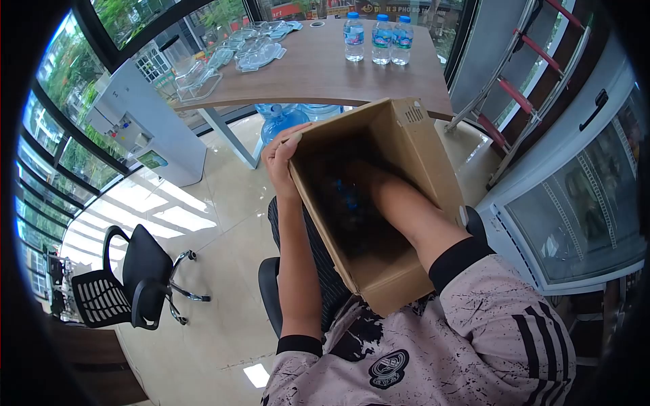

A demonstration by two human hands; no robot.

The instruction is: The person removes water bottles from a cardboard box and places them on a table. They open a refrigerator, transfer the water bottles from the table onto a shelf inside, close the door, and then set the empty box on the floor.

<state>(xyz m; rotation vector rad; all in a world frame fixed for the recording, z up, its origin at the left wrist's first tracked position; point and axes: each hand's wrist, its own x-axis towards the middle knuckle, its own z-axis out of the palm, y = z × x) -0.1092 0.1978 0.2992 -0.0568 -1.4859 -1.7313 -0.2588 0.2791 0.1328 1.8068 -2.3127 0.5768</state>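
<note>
An open cardboard box (423, 145) is tilted on my lap, its mouth facing me. My left hand (281, 152) grips the box's upper left edge, thumb on the rim and fingers round the outer side. Deep inside the box is my right hand (362, 177), reaching in up to the forearm; its fingers are lost in the dark. Close to it, small blue shapes (347, 195) show dimly in the box, too dark to name.
Three water bottles (381, 40) stand on the wooden table (305, 74), with clear plastic containers (254, 51) to their left. Large blue water jugs (281, 122) sit beneath. Around me are a water dispenser (145, 128), an office chair (139, 277), a ladder (525, 95) and a glass-door cabinet (575, 210).
</note>
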